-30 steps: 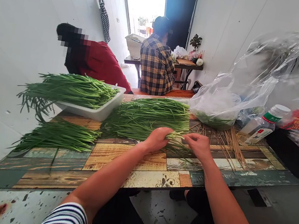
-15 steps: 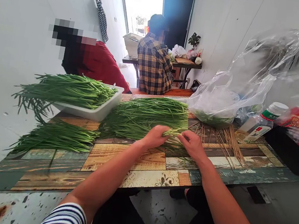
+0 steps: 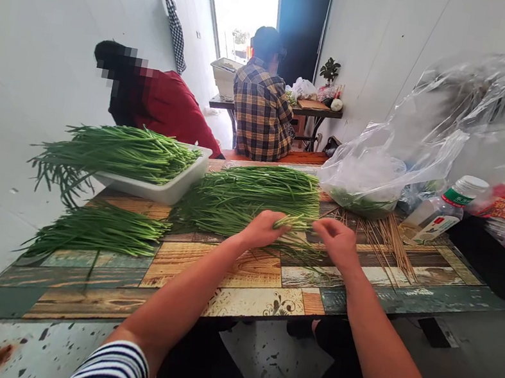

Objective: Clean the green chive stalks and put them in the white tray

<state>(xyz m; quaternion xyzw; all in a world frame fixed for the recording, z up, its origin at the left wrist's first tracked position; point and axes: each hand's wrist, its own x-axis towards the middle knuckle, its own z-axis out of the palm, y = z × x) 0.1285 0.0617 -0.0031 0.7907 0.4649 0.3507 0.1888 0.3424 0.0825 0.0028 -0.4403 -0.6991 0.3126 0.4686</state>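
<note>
Centre frame, above table [image 3: 266,276]: left hand [image 3: 262,230] clenched round small bunch of green stalks [image 3: 292,223]; right hand [image 3: 338,242] curled at cut ends, grip unclear; stalks likely light, limp, easily bruised, best held near firm cut ends; bigger stalk pile [image 3: 252,192] behind; bamboo skewers [image 3: 390,239] right.

Draws the right hand [image 3: 339,242] a little rightward, off the cut ends of the chive bunch [image 3: 293,223] gripped in the left hand [image 3: 263,229]; opens a narrow gap where fingers touched stalks earlier.
</note>
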